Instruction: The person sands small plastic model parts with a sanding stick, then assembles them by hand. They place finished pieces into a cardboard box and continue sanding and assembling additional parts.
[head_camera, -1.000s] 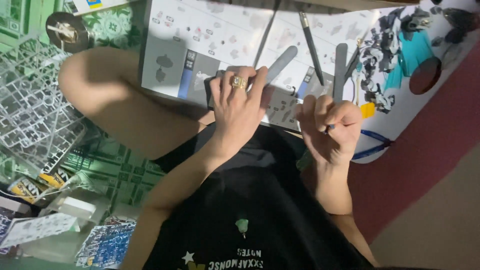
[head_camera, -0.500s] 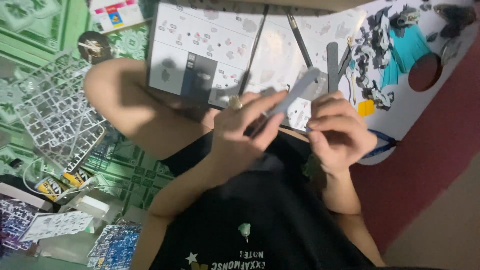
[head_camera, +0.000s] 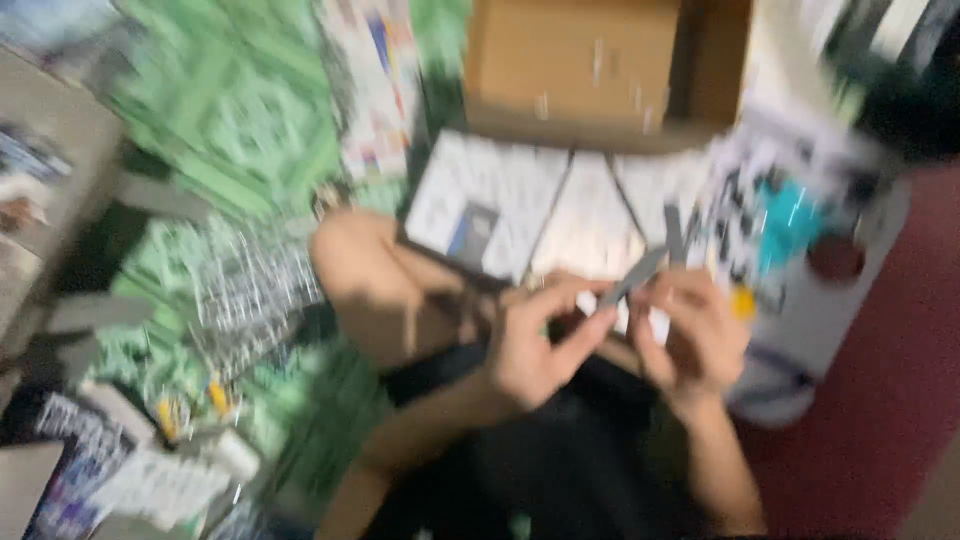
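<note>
The grey file stick (head_camera: 632, 277) sits between both hands above the person's lap, over a green patterned floor mat (head_camera: 250, 120) strewn with clear plastic part frames (head_camera: 250, 290). An open cardboard box (head_camera: 580, 65) lies ahead, with printed instruction sheets (head_camera: 490, 200) just before it and a white board with a teal patch (head_camera: 800, 240) to the right. The left hand (head_camera: 535, 345) pinches the stick's lower end with its fingers closed. The right hand (head_camera: 695, 335) curls near the tip, seemingly gripping something small, though blur hides what.
</note>
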